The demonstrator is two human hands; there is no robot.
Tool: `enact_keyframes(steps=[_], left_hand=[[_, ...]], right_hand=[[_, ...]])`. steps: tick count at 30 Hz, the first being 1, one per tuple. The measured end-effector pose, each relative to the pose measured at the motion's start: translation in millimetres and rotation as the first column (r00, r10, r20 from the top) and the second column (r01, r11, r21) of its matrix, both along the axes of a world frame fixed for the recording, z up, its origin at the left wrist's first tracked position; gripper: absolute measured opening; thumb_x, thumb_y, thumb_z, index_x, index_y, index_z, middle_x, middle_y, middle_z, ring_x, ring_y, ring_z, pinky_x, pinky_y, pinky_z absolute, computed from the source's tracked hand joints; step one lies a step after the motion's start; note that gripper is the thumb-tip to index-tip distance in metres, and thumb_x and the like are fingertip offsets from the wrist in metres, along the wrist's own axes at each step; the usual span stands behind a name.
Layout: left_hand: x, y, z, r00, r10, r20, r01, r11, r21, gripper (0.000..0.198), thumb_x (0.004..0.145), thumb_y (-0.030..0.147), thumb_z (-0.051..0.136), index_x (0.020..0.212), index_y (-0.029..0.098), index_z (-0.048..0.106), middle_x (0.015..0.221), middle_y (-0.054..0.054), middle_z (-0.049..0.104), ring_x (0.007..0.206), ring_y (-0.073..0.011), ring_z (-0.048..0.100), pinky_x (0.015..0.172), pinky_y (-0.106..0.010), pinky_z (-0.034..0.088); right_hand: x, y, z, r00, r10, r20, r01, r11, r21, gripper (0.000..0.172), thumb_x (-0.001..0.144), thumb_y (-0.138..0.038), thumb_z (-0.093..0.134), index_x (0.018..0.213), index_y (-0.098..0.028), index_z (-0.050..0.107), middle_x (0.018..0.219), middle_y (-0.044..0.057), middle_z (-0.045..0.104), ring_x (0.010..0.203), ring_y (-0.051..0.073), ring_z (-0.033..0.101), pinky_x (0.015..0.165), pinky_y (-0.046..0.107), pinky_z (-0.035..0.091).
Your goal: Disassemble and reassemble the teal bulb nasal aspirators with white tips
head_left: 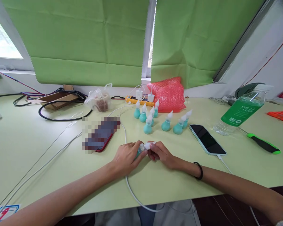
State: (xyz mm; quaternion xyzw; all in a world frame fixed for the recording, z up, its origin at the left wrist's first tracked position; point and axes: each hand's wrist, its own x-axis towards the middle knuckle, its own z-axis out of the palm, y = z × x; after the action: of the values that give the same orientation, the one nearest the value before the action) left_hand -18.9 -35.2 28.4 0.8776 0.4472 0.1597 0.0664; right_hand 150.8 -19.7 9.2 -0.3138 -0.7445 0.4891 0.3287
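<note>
The pale yellow-green tabletop (250, 171) leaves bare surface around the working spot, so both forearms can rest there for steadiness. A long white cable (125, 133) crosses it and passes beneath the left wrist; keeping the wrist light over it would avoid a snag. The green-labelled water bottle (241, 110) stands well apart to the right, and the mint-edged smartphone (207, 139) lies nearer, clear of the elbows' way.

The left hand (127, 156) grasps a teal bulb aspirator (138, 153), its thumb and fingers curled round the bulb and clear body. The right hand (162, 153) is closed at the far end, thumb and fingertips pinching the translucent tip (150, 145). This aspirator is between the two hands, just above the table and tilted nearly flat; the others (165, 125) stand upright beyond it.

A good hold here calls for firmness on the body rather than the bulb, which probably gives under pressure. The tip, likely soft, is best pinched close to its base and kept in line with the body, any turn or push being slow and even; how well it seats is hidden by the fingers
</note>
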Motion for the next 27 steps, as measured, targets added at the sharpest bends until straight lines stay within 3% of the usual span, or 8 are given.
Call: enact_keyframes(steps=[6, 12, 14, 16, 19, 22, 27], left_hand=[[3, 1, -6.6, 0.995, -0.043, 0.09, 0.046, 0.998, -0.037, 0.029, 0.086, 0.038, 0.028, 0.09, 0.017, 0.048, 0.071, -0.005, 0.059, 0.065, -0.0191, 0.056, 0.058, -0.027, 0.039], [3, -2, -8.4, 0.982, -0.064, 0.18, 0.084, 0.991, -0.106, 0.029, 0.084, 0.038, 0.034, 0.094, 0.016, 0.05, 0.073, -0.005, 0.06, 0.065, -0.0171, 0.056, 0.059, -0.025, 0.04], [2, -3, -7.1, 0.977, -0.03, 0.211, 0.06, 0.989, -0.136, 0.03, 0.083, 0.039, 0.036, 0.097, 0.017, 0.051, 0.078, -0.005, 0.061, 0.068, -0.0175, 0.057, 0.062, -0.026, 0.04], [2, -3, -5.8, 0.963, 0.057, 0.264, -0.009, 0.984, -0.177, 0.03, 0.082, 0.04, 0.037, 0.096, 0.017, 0.052, 0.078, -0.004, 0.061, 0.068, -0.0172, 0.056, 0.062, -0.026, 0.04], [1, -4, -4.5, 0.929, 0.104, 0.355, -0.034, 0.98, -0.198, 0.029, 0.084, 0.036, 0.035, 0.097, 0.017, 0.052, 0.077, -0.003, 0.061, 0.068, -0.0167, 0.055, 0.063, -0.026, 0.039], [0, -4, -4.1, 0.888, 0.076, 0.453, 0.017, 0.98, -0.199, 0.029, 0.086, 0.029, 0.029, 0.101, 0.017, 0.051, 0.084, -0.004, 0.06, 0.076, -0.0163, 0.054, 0.068, -0.026, 0.038], [0, 1, -4.4, 0.823, 0.125, 0.554, -0.006, 0.977, -0.212, 0.024, 0.081, 0.028, 0.041, 0.099, 0.017, 0.051, 0.091, -0.004, 0.058, 0.08, -0.0155, 0.051, 0.072, -0.026, 0.038]], right_hand=[[-2, 3, -2.5, 0.991, -0.087, -0.106, 0.061, 0.97, -0.234, 0.041, 0.083, -0.042, 0.028, 0.054, -0.016, 0.04, 0.041, -0.006, 0.03, 0.036, 0.005, 0.023, 0.037, 0.02, 0.018], [2, 17, -4.5, 0.96, -0.275, -0.058, 0.242, 0.914, -0.326, 0.048, 0.081, -0.043, 0.021, 0.043, -0.017, 0.036, 0.034, -0.005, 0.027, 0.032, 0.005, 0.022, 0.035, 0.021, 0.016], [7, 23, -4.1, 0.933, -0.36, 0.004, 0.354, 0.916, -0.191, 0.05, 0.082, -0.046, 0.021, 0.043, -0.017, 0.036, 0.036, -0.005, 0.029, 0.033, 0.006, 0.025, 0.037, 0.021, 0.019], [11, 27, -3.4, 0.904, -0.406, 0.132, 0.395, 0.913, 0.097, 0.05, 0.081, -0.047, 0.026, 0.045, -0.016, 0.039, 0.039, -0.004, 0.033, 0.038, 0.006, 0.031, 0.042, 0.021, 0.022], [15, 29, -2.6, 0.793, -0.487, 0.365, 0.285, 0.828, 0.483, 0.045, 0.081, -0.045, 0.033, 0.048, -0.015, 0.043, 0.042, -0.003, 0.039, 0.043, 0.007, 0.036, 0.047, 0.022, 0.022], [15, 28, -3.0, 0.657, -0.572, 0.491, 0.192, 0.757, 0.625, 0.041, 0.081, -0.044, 0.034, 0.054, -0.016, 0.048, 0.046, -0.002, 0.047, 0.045, 0.008, 0.039, 0.047, 0.023, 0.018], [14, 27, -3.6, 0.547, -0.645, 0.534, 0.149, 0.703, 0.695, 0.041, 0.081, -0.046, 0.032, 0.061, -0.017, 0.053, 0.05, 0.0, 0.055, 0.048, 0.009, 0.046, 0.047, 0.023, 0.016]])
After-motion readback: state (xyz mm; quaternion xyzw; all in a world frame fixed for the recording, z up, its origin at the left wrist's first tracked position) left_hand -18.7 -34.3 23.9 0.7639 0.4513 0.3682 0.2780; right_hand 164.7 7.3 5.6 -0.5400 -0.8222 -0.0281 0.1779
